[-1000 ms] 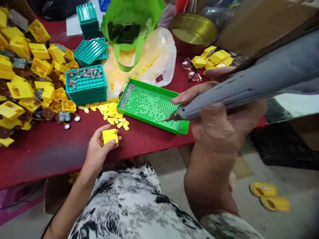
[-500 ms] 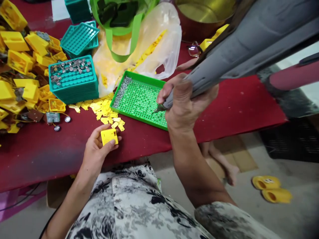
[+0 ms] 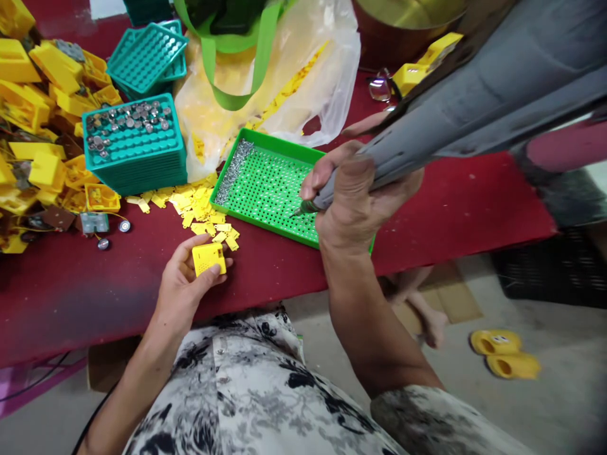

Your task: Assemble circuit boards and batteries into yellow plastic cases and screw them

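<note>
While our left hand (image 3: 184, 284) holds one small, square, yellow plastic case (image 3: 207, 256) between thumb and fingers, perforated face upward, our right hand (image 3: 348, 218) is wrapped round one long, grey, cylindrical hand tool (image 3: 450, 117), its dark pointed tip (image 3: 306, 207) slanting down towards the left hand's side. Under that tip: one shallow, rectangular, bright-green plastic tray (image 3: 265, 225), grid-holed, many holes glinting, with small silver metal pieces (image 3: 232, 172) heaped along the end farther from the right hand; whether the tip touches anything in it, we cannot tell. Just beyond the left hand: a scatter of flat, yellow plastic tabs (image 3: 190, 205). Beyond these and to their left: one stack of teal plastic trays (image 3: 142, 180), its top strewn with round silver discs (image 3: 130, 120). Farther left of the left hand: a heap of yellow plastic housings (image 3: 57, 68). Beyond both hands: one translucent white plastic bag (image 3: 325, 79). Step in hand, as we judge it: bringing the tool's tip to the tray, the case held ready and well apart from it. Next move, in our judgement, calls for a steady right wrist, the tip set squarely over a single hole, and a firm left-hand hold.
</note>
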Available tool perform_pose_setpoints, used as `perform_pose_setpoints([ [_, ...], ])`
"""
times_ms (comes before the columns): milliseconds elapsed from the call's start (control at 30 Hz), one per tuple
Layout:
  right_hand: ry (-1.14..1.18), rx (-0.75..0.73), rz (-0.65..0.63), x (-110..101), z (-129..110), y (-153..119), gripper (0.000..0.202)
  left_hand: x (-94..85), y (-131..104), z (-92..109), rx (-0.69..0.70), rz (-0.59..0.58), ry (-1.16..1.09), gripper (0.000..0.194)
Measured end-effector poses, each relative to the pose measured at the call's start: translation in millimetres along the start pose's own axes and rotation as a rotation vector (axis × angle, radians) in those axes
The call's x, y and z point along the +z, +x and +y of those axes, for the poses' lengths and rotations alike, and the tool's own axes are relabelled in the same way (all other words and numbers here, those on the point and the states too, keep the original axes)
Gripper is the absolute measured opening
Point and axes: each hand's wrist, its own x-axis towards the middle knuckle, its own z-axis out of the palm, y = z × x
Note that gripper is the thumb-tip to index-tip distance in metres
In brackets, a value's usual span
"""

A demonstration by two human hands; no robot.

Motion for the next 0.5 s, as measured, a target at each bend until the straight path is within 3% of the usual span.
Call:
perform_pose_setpoints([
  [100, 0.107, -0.059, 0.031, 3.2, 4.9, 0.2, 0.059, -0.7, -0.7, -0.1, 0.005, -0.008, -0.003, 0.061],
  [333, 0.011, 0.013, 0.063, 1.9, -1.6, 1.3, 0.066, -1.5, -5.0, 9.8, -0.074, -0.057, -0.105, 0.049],
  [500, 0.283, -0.138, 0.062, 5.0, -15.4, 7.9, 0.048, -3.6, -7.8, 9.9, -0.059, -0.033, -0.101, 0.049],
])
